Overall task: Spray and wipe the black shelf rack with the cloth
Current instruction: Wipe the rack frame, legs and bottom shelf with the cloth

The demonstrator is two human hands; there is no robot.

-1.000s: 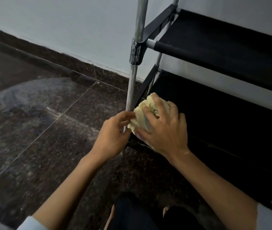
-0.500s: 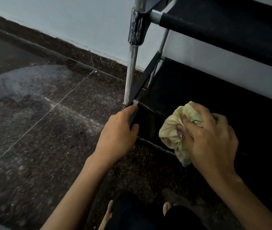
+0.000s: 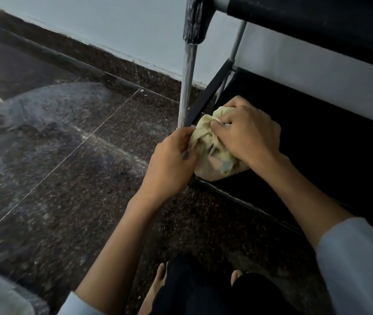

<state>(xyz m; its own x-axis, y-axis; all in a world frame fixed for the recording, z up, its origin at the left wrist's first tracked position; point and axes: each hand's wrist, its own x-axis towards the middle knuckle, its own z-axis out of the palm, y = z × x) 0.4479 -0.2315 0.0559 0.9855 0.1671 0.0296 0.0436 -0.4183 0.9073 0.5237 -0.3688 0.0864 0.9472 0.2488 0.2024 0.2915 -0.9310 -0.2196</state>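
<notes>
Crouching at the lower left corner of the black shelf rack [image 3: 306, 137], a person works with both hands at floor level. Left of the fingers lies the dark speckled floor [image 3: 67, 178], dulled by a pale smear. The left hand [image 3: 169, 164] has its fingers curled at the foot of the metal upright [image 3: 186, 87], fingertips touching the near edge of the cloth [image 3: 208, 144]; whether they pinch the cloth or the rack's corner cannot be told, since the hand hides the contact. Just right of those fingertips sits the bunched pale-yellow cloth, resting on the front corner of the bottom shelf. Over it, the right hand [image 3: 247, 135] has its fingers curled down and closed around the wad, pressing it onto the shelf. Right of and beyond those fingers the black shelf surface runs on unwiped-looking, with the upper tier [image 3: 317, 21] above. No spray bottle is in view.

Risks, judged from this pose: the light frame may shift or tip if the wiping push outruns the left hand's bracing; the crumpled wad may skip the corner joint; the smeared floor may be slippery underfoot.
</notes>
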